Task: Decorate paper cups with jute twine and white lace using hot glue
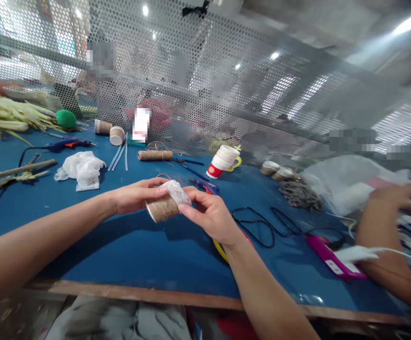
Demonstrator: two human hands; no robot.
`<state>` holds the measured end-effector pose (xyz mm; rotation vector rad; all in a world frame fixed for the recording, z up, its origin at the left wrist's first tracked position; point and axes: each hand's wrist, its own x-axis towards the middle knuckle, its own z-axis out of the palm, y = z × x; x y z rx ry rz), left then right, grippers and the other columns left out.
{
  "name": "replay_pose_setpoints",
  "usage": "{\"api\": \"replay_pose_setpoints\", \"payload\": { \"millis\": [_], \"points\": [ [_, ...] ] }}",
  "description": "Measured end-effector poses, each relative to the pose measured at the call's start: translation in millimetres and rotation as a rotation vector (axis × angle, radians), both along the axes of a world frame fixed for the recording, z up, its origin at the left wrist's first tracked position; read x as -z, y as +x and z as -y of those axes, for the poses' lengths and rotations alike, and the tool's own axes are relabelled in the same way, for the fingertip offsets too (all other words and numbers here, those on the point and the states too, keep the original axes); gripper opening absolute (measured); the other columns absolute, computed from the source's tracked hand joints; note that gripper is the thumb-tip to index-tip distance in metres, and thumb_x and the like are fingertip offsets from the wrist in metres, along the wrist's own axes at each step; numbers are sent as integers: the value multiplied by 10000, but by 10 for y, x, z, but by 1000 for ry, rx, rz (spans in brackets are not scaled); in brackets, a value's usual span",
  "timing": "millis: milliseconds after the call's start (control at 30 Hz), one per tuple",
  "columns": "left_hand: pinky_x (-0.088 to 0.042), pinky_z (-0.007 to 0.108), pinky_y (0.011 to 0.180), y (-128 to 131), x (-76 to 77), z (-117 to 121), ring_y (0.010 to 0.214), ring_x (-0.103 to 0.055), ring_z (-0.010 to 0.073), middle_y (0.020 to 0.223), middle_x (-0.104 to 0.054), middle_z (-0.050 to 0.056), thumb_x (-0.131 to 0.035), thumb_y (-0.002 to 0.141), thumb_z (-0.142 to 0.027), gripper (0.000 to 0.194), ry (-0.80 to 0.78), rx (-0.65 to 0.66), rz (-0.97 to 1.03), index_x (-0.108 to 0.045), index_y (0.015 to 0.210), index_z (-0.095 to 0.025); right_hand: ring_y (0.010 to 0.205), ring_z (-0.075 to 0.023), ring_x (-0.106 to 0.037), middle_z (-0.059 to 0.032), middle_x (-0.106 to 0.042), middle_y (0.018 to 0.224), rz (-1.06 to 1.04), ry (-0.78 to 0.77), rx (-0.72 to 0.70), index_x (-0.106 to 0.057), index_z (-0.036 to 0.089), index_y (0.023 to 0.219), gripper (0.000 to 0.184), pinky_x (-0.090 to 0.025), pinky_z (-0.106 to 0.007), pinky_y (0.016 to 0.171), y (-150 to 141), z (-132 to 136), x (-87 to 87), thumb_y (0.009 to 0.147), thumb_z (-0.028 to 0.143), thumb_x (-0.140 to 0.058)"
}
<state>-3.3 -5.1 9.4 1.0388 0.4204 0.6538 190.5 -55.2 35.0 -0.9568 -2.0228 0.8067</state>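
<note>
Between both hands, above the blue table, is a paper cup wrapped in brown twine (163, 209), tilted on its side. White lace (177, 191) covers its right end. My left hand (138, 194) is closed on the cup from the left, its thumb along the top by the lace. With thumb and fingers, my right hand (207, 212) pinches the lace at the cup's right end. Just behind the right hand lies a glue gun (207, 185) with a blue body. A yellow-handled tool (220, 250) is partly hidden under the right wrist.
Crumpled white lace (81, 167), another glue gun (69, 144) and a twine roll (155, 155) lie behind my hands. Stacked paper cups (223, 160) stand farther back. Black cable and a purple power strip (335, 259) lie right, near another person's arm (379, 236). Perforated metal panel borders the back.
</note>
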Motion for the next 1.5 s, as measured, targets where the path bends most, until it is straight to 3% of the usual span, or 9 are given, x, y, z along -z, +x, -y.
{"api": "replay_pose_setpoints", "payload": {
  "millis": [200, 300, 633, 867, 1033, 1167, 1233, 1400, 1500],
  "points": [
    [-451, 288, 696, -82, -11, -122, 743, -609, 182, 837, -678, 80, -707, 646, -476, 390, 26, -33, 22, -682, 847, -143, 1031, -225, -521, -36, -667, 788, 316, 541, -80, -600, 214, 771, 120, -444, -406, 875, -67, 89, -62, 783, 104, -554],
    [-445, 265, 658, -134, -21, -153, 704, -601, 158, 785, -673, 56, -730, 618, -469, 371, 35, -93, 6, -687, 810, -154, 1043, -224, -510, -37, -682, 807, 419, 662, -97, -613, 196, 791, 132, -443, -394, 872, -103, 120, -50, 783, 80, -550],
    [-399, 216, 606, -175, -8, -165, 613, -549, 88, 689, -598, 3, -776, 601, -289, 245, 49, -86, 1, -616, 687, -124, 1053, -225, -515, -27, -690, 829, 420, 669, -87, -627, 207, 820, 143, -446, -399, 874, -116, 99, -12, 795, 93, -544],
    [-386, 231, 617, -161, -10, -166, 643, -541, 96, 757, -604, 26, -742, 637, -324, 261, 115, -132, 8, -610, 701, -108, 1016, -228, -540, -40, -690, 806, 379, 633, -58, -623, 205, 798, 128, -459, -405, 864, -112, 37, 31, 792, 100, -549],
    [-397, 244, 690, -146, -50, -174, 697, -540, 102, 768, -608, 31, -731, 648, -307, 244, 221, -273, 29, -584, 632, -113, 995, -235, -544, -43, -673, 763, 356, 576, 31, -617, 217, 750, 141, -460, -432, 855, -104, -9, 72, 790, 109, -537],
    [-409, 235, 698, -152, -167, -110, 666, -534, 94, 687, -604, 8, -752, 617, -275, 222, 353, -365, 14, -583, 603, -132, 970, -236, -560, -52, -646, 733, 291, 499, 173, -596, 211, 708, 114, -480, -409, 814, -78, -63, 135, 771, 126, -555],
    [-425, 242, 660, -155, -242, -35, 632, -543, 104, 661, -615, 11, -763, 601, -288, 227, 391, -284, -14, -595, 610, -136, 962, -231, -572, -59, -635, 753, 246, 447, 239, -600, 206, 716, 85, -487, -388, 803, -60, -93, 167, 763, 143, -567],
    [-459, 260, 622, -130, -342, 185, 596, -562, 126, 644, -646, 31, -721, 656, -266, 139, 509, 126, -238, -641, 652, -152, 937, -209, -591, -63, -624, 835, 163, 333, 310, -605, 206, 703, 55, -484, -363, 810, -34, -137, 209, 734, 164, -588],
    [-482, 281, 663, -135, -350, 246, 680, -608, 162, 736, -689, 53, -699, 680, -293, 124, 529, 333, -315, -678, 720, -177, 943, -208, -589, -71, -623, 889, 131, 290, 321, -606, 199, 713, 40, -475, -369, 832, -31, -140, 211, 716, 163, -589]
  ]
}}
